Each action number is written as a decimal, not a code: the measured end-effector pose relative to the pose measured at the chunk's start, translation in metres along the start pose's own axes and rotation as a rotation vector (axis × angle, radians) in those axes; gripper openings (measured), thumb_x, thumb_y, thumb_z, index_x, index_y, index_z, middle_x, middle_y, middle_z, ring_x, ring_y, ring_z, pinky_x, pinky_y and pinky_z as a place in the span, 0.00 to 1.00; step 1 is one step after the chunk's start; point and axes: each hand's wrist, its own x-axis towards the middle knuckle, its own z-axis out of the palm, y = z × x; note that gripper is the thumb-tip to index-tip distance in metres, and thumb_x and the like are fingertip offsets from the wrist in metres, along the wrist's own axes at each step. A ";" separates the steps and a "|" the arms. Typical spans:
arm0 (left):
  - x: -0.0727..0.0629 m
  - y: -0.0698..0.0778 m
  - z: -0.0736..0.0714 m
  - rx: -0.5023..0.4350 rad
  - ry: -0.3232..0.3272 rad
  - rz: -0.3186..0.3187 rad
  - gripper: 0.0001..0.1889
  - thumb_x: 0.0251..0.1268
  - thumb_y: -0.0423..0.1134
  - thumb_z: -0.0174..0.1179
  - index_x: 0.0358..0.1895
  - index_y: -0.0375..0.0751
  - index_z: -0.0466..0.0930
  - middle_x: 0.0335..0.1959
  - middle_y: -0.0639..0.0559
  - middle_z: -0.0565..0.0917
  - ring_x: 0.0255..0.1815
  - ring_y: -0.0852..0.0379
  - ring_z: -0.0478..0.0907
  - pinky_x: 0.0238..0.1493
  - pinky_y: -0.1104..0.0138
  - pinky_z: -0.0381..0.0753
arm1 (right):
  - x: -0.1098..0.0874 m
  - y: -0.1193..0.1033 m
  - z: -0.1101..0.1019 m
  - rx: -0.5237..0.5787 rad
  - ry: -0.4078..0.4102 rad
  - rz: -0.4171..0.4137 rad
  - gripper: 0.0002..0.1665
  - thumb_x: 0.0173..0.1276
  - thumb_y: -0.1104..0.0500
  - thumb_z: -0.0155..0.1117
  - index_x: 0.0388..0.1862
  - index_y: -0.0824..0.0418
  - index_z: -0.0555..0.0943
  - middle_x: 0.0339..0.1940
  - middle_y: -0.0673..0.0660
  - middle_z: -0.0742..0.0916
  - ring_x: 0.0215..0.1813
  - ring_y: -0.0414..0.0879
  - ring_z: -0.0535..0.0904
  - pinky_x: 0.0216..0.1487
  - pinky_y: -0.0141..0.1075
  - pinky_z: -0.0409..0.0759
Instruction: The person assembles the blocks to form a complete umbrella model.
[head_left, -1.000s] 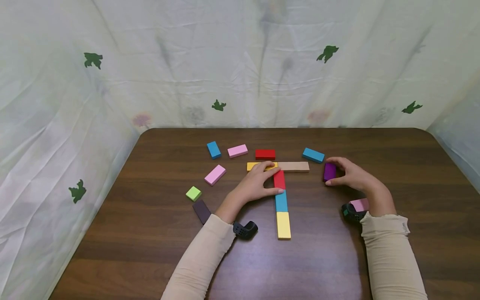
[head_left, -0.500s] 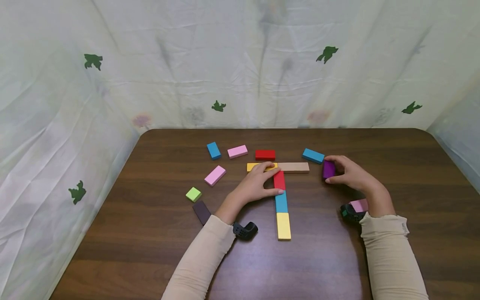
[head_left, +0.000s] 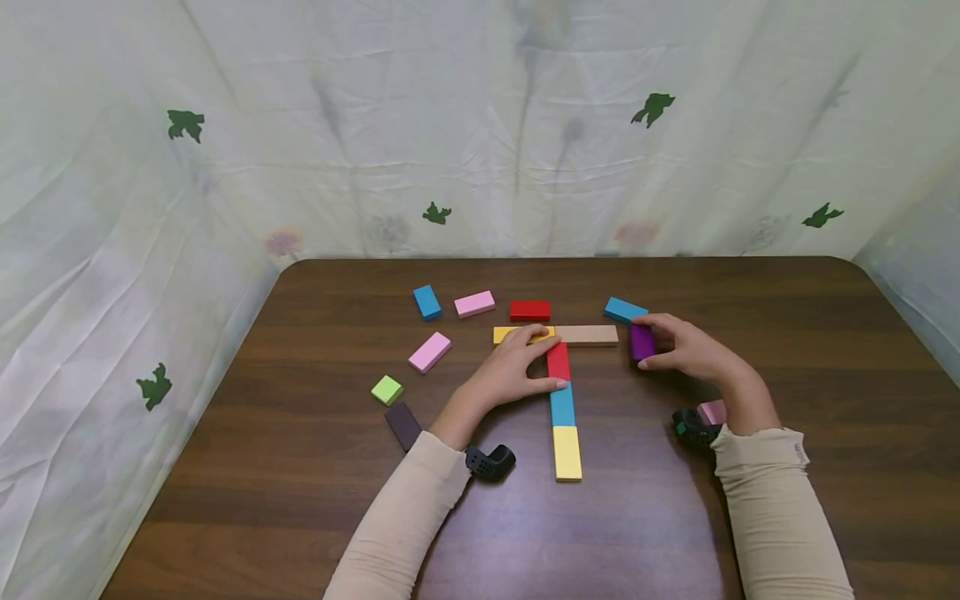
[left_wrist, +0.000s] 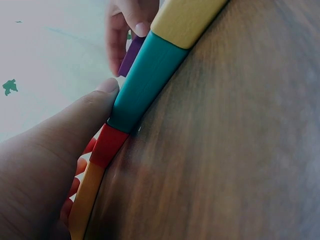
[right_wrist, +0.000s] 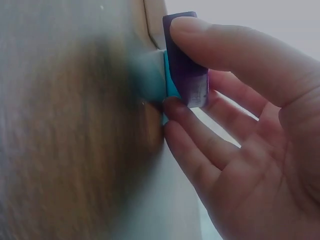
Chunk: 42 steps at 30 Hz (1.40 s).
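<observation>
My right hand [head_left: 690, 352] pinches a purple block [head_left: 641, 342] between thumb and fingers, right of a T-shaped arrangement. The right wrist view shows the thumb along the side of this purple block [right_wrist: 185, 60]. My left hand [head_left: 506, 367] rests on the T, its thumb at the joint between a red block [head_left: 558, 364] and a blue block [head_left: 562, 409]. Its other fingers reach over the orange-yellow block [head_left: 504, 334] of the crossbar, partly hiding it. A tan block [head_left: 588, 336] continues the crossbar; a yellow block [head_left: 567, 454] ends the stem.
Behind the crossbar lie a red block [head_left: 529, 311] and a blue block [head_left: 624, 311]. Loose pink, blue, green and dark blocks lie to the left, among them a green block [head_left: 387, 390]. A pink block [head_left: 712, 411] sits by the right wrist. A pale curtain [head_left: 480, 125] hangs behind.
My right hand has moved a little to the left with the purple block, toward the T. The left hand and the arranged blocks stay where they were.
</observation>
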 end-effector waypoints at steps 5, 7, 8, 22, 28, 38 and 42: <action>-0.001 0.000 0.000 -0.004 0.000 -0.003 0.39 0.50 0.64 0.57 0.65 0.51 0.63 0.64 0.52 0.60 0.65 0.54 0.52 0.60 0.60 0.61 | 0.005 -0.001 0.005 -0.013 0.006 -0.004 0.39 0.57 0.66 0.64 0.66 0.66 0.59 0.62 0.69 0.62 0.62 0.66 0.59 0.55 0.54 0.65; -0.001 0.000 0.000 -0.006 -0.003 -0.007 0.39 0.50 0.64 0.57 0.65 0.51 0.63 0.64 0.52 0.60 0.65 0.54 0.52 0.59 0.60 0.61 | 0.006 -0.001 0.007 -0.034 0.014 -0.004 0.39 0.57 0.66 0.64 0.66 0.66 0.59 0.62 0.69 0.62 0.62 0.65 0.59 0.55 0.54 0.65; -0.002 0.000 0.000 -0.007 -0.004 -0.007 0.39 0.50 0.64 0.57 0.65 0.51 0.63 0.64 0.52 0.60 0.64 0.54 0.52 0.59 0.60 0.61 | 0.007 -0.001 0.008 -0.046 0.016 -0.004 0.39 0.57 0.65 0.64 0.66 0.66 0.59 0.62 0.69 0.62 0.61 0.65 0.60 0.54 0.54 0.65; 0.000 0.000 0.002 -0.004 -0.003 -0.004 0.39 0.50 0.64 0.57 0.66 0.52 0.63 0.63 0.52 0.60 0.64 0.55 0.52 0.59 0.60 0.61 | 0.012 0.003 0.011 -0.111 0.037 0.053 0.39 0.61 0.63 0.61 0.69 0.63 0.56 0.66 0.69 0.59 0.59 0.65 0.61 0.52 0.54 0.66; 0.000 0.000 0.001 0.001 0.000 0.000 0.39 0.50 0.64 0.57 0.65 0.52 0.63 0.63 0.52 0.60 0.64 0.54 0.52 0.59 0.61 0.61 | 0.017 0.005 0.010 -0.108 0.043 0.051 0.39 0.61 0.60 0.61 0.69 0.63 0.56 0.66 0.69 0.59 0.60 0.64 0.59 0.52 0.55 0.65; 0.000 -0.002 0.002 0.005 0.005 0.001 0.39 0.50 0.65 0.56 0.65 0.52 0.63 0.63 0.53 0.60 0.64 0.55 0.52 0.60 0.61 0.60 | 0.024 0.002 0.005 -0.133 0.036 0.062 0.40 0.62 0.60 0.61 0.69 0.63 0.55 0.68 0.69 0.57 0.65 0.66 0.50 0.57 0.58 0.58; 0.000 -0.002 0.001 0.007 0.006 0.002 0.38 0.50 0.65 0.56 0.65 0.52 0.63 0.63 0.53 0.60 0.64 0.55 0.52 0.60 0.61 0.60 | 0.027 0.002 0.005 -0.150 0.036 0.057 0.39 0.62 0.59 0.61 0.69 0.63 0.56 0.68 0.68 0.56 0.66 0.66 0.48 0.59 0.59 0.55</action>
